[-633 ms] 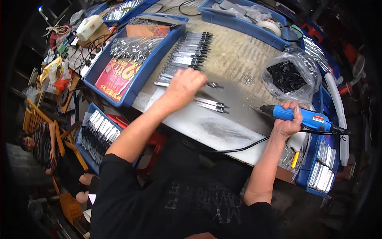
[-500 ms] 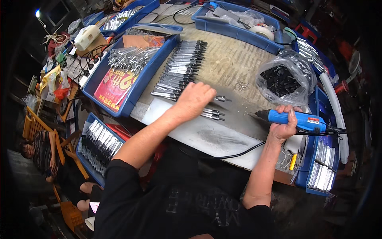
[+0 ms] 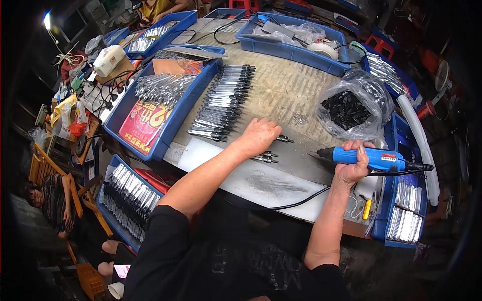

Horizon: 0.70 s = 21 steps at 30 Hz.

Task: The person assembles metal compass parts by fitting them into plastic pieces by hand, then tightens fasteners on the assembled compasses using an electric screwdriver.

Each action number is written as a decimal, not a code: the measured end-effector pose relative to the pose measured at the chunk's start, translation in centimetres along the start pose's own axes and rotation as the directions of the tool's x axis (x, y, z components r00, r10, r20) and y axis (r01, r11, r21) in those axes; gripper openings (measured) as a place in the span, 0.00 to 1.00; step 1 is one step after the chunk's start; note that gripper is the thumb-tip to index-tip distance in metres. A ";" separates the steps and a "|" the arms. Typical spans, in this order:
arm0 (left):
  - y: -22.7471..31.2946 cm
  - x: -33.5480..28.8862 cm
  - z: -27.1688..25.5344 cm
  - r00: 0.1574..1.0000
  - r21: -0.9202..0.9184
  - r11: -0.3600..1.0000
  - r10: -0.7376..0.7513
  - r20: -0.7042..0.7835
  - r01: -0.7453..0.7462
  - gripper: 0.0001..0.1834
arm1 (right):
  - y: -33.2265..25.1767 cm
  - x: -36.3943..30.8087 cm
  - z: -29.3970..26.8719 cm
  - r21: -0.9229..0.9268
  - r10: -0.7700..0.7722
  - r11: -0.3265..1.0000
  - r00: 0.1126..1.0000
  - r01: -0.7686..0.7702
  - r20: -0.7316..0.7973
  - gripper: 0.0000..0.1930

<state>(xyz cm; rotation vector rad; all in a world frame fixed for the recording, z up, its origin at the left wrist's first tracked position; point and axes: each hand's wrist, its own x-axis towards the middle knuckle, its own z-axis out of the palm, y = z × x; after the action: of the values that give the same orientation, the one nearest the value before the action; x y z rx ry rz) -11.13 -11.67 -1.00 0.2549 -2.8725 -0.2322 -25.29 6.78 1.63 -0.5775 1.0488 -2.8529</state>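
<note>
My left hand (image 3: 260,136) is closed over a slim silver pen-like piece, whose dark pointed end (image 3: 285,139) sticks out past the fingers. Just below it, more silver pieces (image 3: 266,157) lie on the table, partly hidden by the hand and wrist. My right hand (image 3: 353,163) grips a blue electric screwdriver (image 3: 374,158) held level, its thin bit pointing left toward my left hand, with a gap between them. Left of my left hand runs a long row of similar silver-and-black pieces (image 3: 223,103), laid side by side.
A clear plastic bag of black parts (image 3: 346,110) stands beyond the screwdriver. Blue trays hold silver rods (image 3: 165,88), bagged items (image 3: 293,32) and bundled pieces (image 3: 404,226). A black cable (image 3: 296,204) crosses the white board (image 3: 251,181) at the front edge. Other people sit nearby.
The whole view has shifted a little. Against the table, my left hand has moved slightly right with the pen-like piece. My right hand still holds the screwdriver in much the same place.
</note>
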 end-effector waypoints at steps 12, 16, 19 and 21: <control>-1.0 0.1 0.7 0.998 -0.205 0.979 -0.008 -0.060 -0.005 0.07 | 0.2 0.1 -0.4 0.054 0.021 0.998 1.000 -0.020 -0.006 0.16; -1.1 0.2 0.5 0.997 -0.271 0.963 -0.014 -0.079 -0.008 0.08 | 0.2 0.2 -0.1 0.029 -0.011 1.000 1.000 0.011 0.002 0.14; -0.9 0.3 0.3 0.998 -0.273 0.962 -0.028 -0.065 0.009 0.09 | 0.2 0.1 0.5 0.032 -0.023 0.999 1.000 0.024 -0.018 0.13; -0.8 0.3 0.6 0.998 -0.273 0.962 -0.036 -0.059 0.018 0.09 | -0.1 0.0 0.8 0.026 -0.014 1.000 0.999 0.015 -0.040 0.13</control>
<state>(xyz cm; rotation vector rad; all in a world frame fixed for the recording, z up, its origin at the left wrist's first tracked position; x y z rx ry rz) -11.49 -12.45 -1.63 0.2435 -2.7333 -0.6077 -24.98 6.39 2.20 -0.5311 1.0159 -2.8970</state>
